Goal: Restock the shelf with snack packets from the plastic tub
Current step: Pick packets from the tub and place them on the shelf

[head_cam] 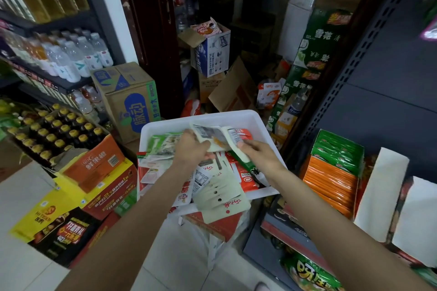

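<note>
Both hands are closed on snack packets above the tub. The left hand (192,149) curls its fingers round the lower edge of a pale, cream-coloured packet (210,136) with a barcode panel near its top and an orange patch by the fingers; the packet stands up and fans away from the palm. The right hand (259,152) pinches a second packet (236,143), cream with a red corner and a barcode, its thumb pressed on the near face. The two packets overlap between the hands.

Directly under them sits the white plastic tub (238,117), heaped with loose packets (220,186) in cream, red and green, some spilling over its near rim. To the right, the dark shelf (387,92) carries a display box of upright green and orange packets (333,168), well apart from the hands.
</note>
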